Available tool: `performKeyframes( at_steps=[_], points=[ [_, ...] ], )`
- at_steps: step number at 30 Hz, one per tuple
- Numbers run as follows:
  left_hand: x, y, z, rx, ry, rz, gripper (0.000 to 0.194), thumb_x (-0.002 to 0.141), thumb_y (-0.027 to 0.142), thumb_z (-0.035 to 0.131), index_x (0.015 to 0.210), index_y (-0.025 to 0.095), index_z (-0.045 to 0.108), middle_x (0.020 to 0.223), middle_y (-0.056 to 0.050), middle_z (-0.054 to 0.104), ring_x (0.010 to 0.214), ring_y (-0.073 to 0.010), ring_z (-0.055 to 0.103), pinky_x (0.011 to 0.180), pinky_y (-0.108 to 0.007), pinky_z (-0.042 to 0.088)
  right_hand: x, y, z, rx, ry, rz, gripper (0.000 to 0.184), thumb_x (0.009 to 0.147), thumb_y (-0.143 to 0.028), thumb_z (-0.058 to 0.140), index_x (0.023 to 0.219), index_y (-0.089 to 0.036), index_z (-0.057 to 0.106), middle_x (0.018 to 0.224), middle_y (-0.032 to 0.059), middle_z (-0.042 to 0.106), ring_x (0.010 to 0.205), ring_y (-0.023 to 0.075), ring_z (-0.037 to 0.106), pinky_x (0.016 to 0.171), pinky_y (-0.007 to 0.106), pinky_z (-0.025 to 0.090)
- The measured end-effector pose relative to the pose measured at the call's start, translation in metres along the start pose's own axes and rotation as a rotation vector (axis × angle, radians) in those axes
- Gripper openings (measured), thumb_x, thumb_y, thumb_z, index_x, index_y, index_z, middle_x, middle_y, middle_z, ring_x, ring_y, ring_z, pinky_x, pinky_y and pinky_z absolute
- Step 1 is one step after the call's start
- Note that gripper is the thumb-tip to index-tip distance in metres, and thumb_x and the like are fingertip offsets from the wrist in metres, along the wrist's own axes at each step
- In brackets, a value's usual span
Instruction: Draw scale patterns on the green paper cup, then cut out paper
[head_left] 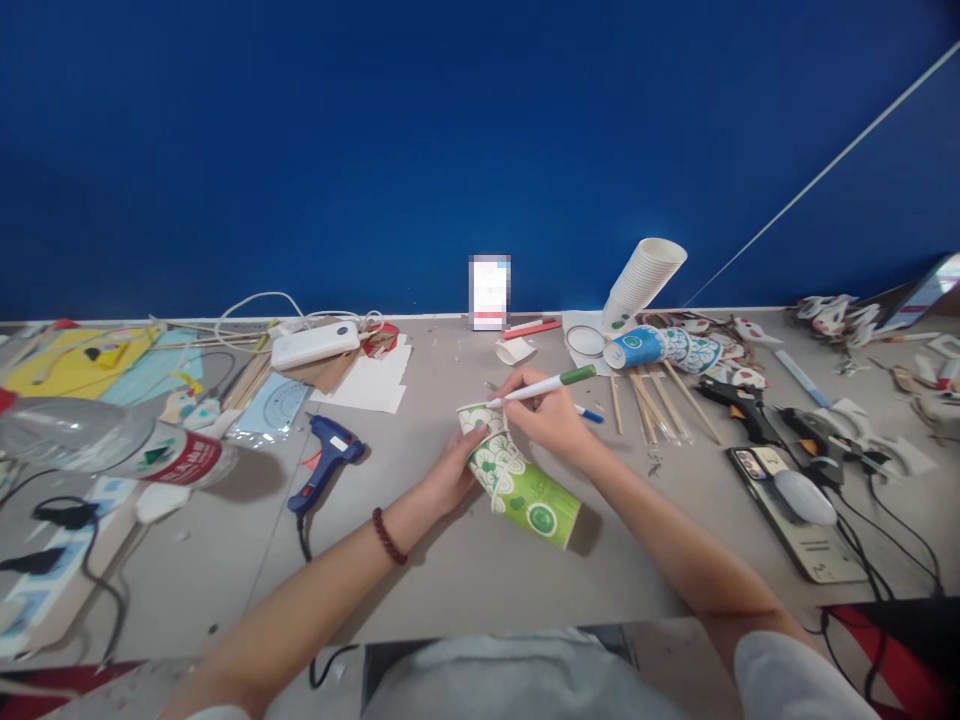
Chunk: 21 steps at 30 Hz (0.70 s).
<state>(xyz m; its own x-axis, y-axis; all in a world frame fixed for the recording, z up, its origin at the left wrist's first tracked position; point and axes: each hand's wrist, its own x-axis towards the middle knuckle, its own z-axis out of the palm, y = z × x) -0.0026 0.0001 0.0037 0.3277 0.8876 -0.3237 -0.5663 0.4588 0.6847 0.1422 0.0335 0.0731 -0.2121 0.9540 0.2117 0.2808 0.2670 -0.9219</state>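
My left hand is wrapped round green-and-white paper cups, which look nested in a row, with scalloped edges showing between them. The row lies tilted above the table, its green end toward the lower right. My right hand grips a white marker pen with a green end, pinched between thumb and fingers. The pen's writing end is at the rim of the uppermost cup, partly hidden by my fingers; I cannot tell whether it touches. Just beyond my right hand lies a blue-capped pen.
Left of my hands are a blue glue gun, a plastic bottle, a power strip and a white power bank. To the right are stacked white cups, blue cups, wooden sticks and a phone under a mouse.
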Motion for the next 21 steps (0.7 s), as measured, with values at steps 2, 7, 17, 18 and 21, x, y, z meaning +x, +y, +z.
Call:
performKeyframes(
  at_steps=[2, 7, 17, 18, 21],
  points=[
    [-0.0005, 0.0003, 0.0001, 0.002, 0.002, -0.007, 0.036, 0.074, 0.036, 0.067, 0.102, 0.014, 0.062, 0.090, -0.009, 0.068, 0.083, -0.0220, 0.062, 0.079, -0.034, 0.044, 0.0001, -0.0001, 0.0001, -0.002, 0.009, -0.001, 0.007, 0.069, -0.014, 0.053, 0.071, -0.018, 0.059, 0.070, 0.0007, 0.062, 0.061, 0.0120, 0.054, 0.054, 0.024, 0.041],
    [-0.0002, -0.0002, -0.0015, 0.010, -0.003, -0.006, 0.035, 0.074, 0.036, 0.067, 0.102, 0.014, 0.062, 0.091, -0.008, 0.067, 0.084, -0.0211, 0.061, 0.079, -0.033, 0.044, 0.0001, 0.0006, 0.0001, -0.016, -0.001, -0.013, 0.006, 0.069, -0.014, 0.054, 0.071, -0.018, 0.059, 0.071, 0.0013, 0.063, 0.064, 0.0130, 0.056, 0.056, 0.024, 0.042],
    [0.0008, -0.0014, -0.0015, 0.009, -0.016, -0.001, 0.031, 0.076, 0.036, 0.065, 0.097, 0.013, 0.064, 0.091, -0.009, 0.068, 0.084, -0.0210, 0.062, 0.081, -0.033, 0.044, -0.0001, 0.0008, 0.0002, 0.016, -0.002, 0.007, 0.007, 0.068, -0.014, 0.053, 0.071, -0.018, 0.058, 0.070, 0.0007, 0.062, 0.064, 0.0133, 0.057, 0.056, 0.024, 0.043],
    [0.0006, -0.0010, -0.0011, 0.007, -0.012, 0.001, 0.030, 0.075, 0.036, 0.066, 0.095, 0.013, 0.064, 0.091, -0.009, 0.068, 0.084, -0.0204, 0.062, 0.081, -0.032, 0.044, 0.0000, 0.0006, 0.0001, 0.023, -0.001, 0.007, 0.007, 0.068, -0.014, 0.053, 0.070, -0.018, 0.058, 0.070, 0.0008, 0.062, 0.064, 0.0133, 0.057, 0.056, 0.024, 0.043],
    [0.0003, 0.0000, -0.0002, 0.010, -0.012, -0.002, 0.031, 0.075, 0.036, 0.065, 0.096, 0.013, 0.064, 0.090, -0.009, 0.068, 0.083, -0.0197, 0.061, 0.080, -0.032, 0.044, 0.0002, 0.0000, 0.0002, 0.031, 0.015, 0.016, 0.007, 0.068, -0.013, 0.053, 0.070, -0.018, 0.057, 0.069, 0.0009, 0.063, 0.061, 0.0126, 0.056, 0.053, 0.023, 0.042]
  ],
)
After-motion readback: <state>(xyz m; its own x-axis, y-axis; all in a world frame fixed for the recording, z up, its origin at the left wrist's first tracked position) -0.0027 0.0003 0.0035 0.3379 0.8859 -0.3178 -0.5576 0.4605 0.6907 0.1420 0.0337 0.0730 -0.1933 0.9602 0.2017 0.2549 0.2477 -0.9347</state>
